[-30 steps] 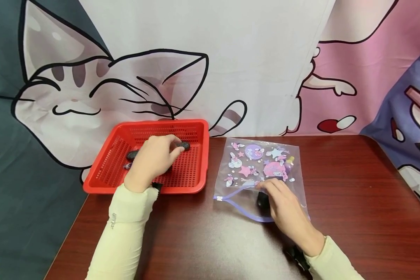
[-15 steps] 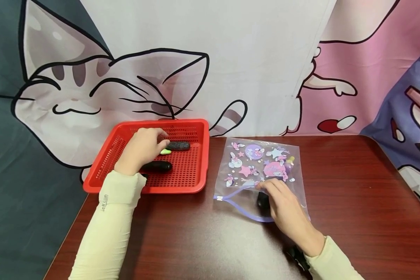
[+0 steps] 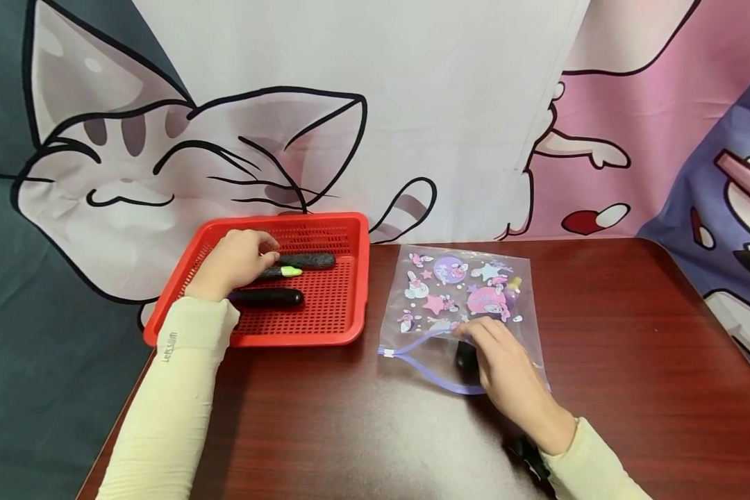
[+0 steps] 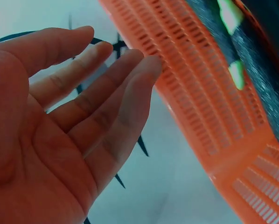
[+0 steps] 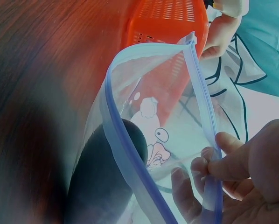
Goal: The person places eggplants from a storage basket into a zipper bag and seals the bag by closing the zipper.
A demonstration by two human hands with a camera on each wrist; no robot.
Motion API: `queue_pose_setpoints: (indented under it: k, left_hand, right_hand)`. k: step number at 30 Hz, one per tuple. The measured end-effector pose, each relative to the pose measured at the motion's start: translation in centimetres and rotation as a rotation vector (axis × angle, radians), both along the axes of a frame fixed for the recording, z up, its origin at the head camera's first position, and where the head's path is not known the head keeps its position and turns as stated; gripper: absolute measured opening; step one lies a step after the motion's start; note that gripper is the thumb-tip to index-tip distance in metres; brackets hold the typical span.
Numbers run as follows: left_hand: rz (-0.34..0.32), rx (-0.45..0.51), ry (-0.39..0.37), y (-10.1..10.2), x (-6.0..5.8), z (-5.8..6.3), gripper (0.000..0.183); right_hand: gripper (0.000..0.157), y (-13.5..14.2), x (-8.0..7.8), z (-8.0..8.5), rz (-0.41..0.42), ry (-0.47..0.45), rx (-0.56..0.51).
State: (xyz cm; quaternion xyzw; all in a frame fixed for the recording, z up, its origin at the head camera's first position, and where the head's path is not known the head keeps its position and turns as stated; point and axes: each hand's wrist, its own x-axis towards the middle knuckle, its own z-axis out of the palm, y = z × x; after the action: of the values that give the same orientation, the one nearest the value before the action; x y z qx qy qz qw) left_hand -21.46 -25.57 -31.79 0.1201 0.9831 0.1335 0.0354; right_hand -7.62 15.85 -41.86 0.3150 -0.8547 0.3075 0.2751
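Note:
My left hand (image 3: 232, 262) hovers over the left part of the red basket (image 3: 354, 305), holding nothing; in the left wrist view its fingers are loosely bent. Beside it in the basket lie a smooth black eggplant-like piece (image 3: 269, 298), a dark rough-skinned long piece (image 3: 309, 261) and a slim dark piece with a bright green tip (image 3: 292, 271). My right hand (image 3: 506, 368) pinches the upper edge of the clear zip bag (image 3: 434, 285), whose purple-edged mouth gapes. Inside the bag is a dark rounded piece (image 5: 107, 172). A purple piece with a yellowish tip (image 3: 514, 288) shows near its right side.
Basket and bag rest side by side on a dark reddish wooden table (image 3: 325, 423). A cartoon-printed cloth (image 3: 462, 118) hangs right behind the table's back edge. The white zip slider (image 3: 388, 353) sits at the bag's left end.
My left hand has moved left within the basket, uncovering the dark pieces and the green tip. My right hand stays on the bag edge. The head view has shifted slightly.

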Motion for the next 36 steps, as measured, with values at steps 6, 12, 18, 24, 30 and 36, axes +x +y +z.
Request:
queue_pose_setpoints:
  k: [6,12,18,24,30,36]
  left_hand:
    - [-0.006,-0.015,-0.032,-1.0,-0.4,-0.6,0.027]
    - [-0.022,-0.035,-0.066,-2.1,-1.0,-1.8,0.027]
    - [-0.065,-0.059,-0.105,-3.7,-1.1,-2.5,0.03]
    - [-0.099,-0.09,-0.185,-4.2,-1.0,-2.6,0.045]
    - [-0.091,-0.112,-0.275,-4.4,-1.3,-2.9,0.053]
    - [-0.092,-0.202,-0.26,-4.8,-1.4,-3.7,0.044]
  right_hand:
    - [0.04,-0.1,-0.2,0.0,0.002,0.022,0.0]
    - [0.04,-0.2,-0.2,0.1,-0.007,0.013,0.002]
    - [0.04,-0.4,-0.2,0.1,-0.007,0.002,0.007]
    - [0.039,-0.3,-0.1,0.0,-0.013,-0.005,0.01]
    - [0.037,-0.2,-0.1,0.0,-0.015,-0.011,0.018]
    - [0.038,-0.2,-0.1,-0.1,-0.013,-0.003,0.016]
